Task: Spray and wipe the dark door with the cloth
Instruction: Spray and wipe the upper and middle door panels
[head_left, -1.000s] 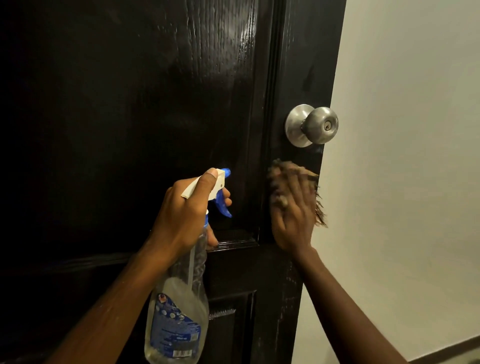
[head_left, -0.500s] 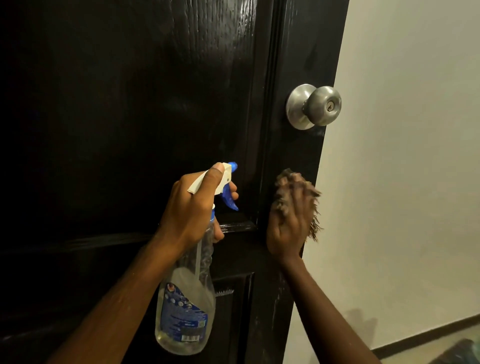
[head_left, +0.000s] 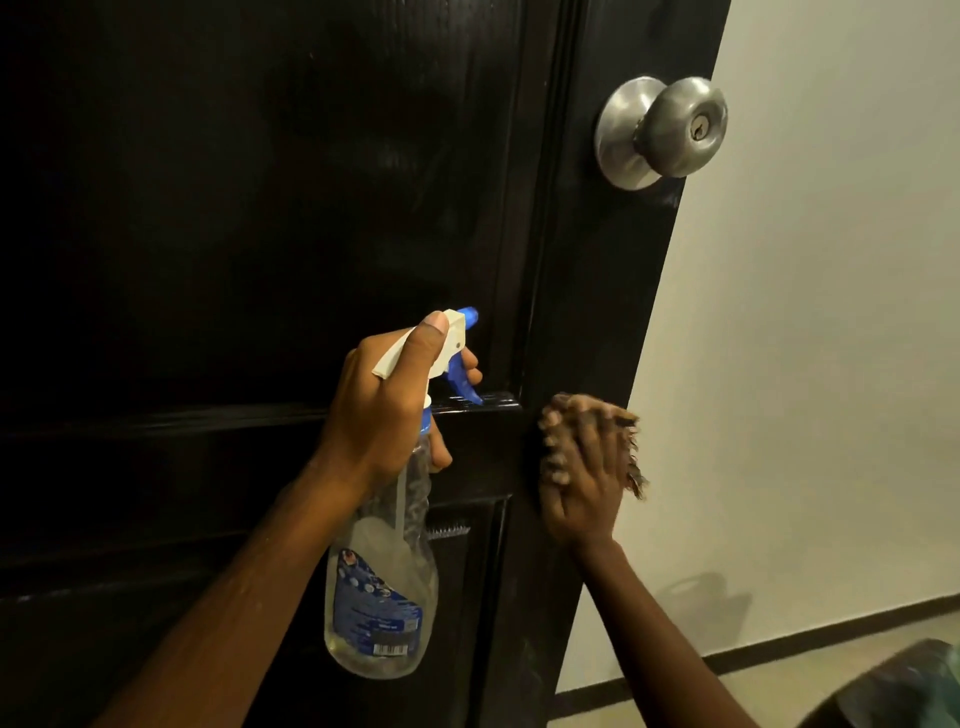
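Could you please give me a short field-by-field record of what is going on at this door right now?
Surface: dark door, glossy and panelled, with a silver door knob near its right edge
Spraying: left hand grips the spray bottle by its neck, a finger at the blue trigger, nozzle facing the door
Wiping: right hand presses the brown cloth flat against the door's right edge strip, below the knob
Bottle: clear plastic with a blue label
Background: pale wall to the right of the door

door (head_left: 260, 208) glossy black | spray bottle (head_left: 382, 597) clear, blue label | cloth (head_left: 631, 452) brown | knob (head_left: 670, 127) silver
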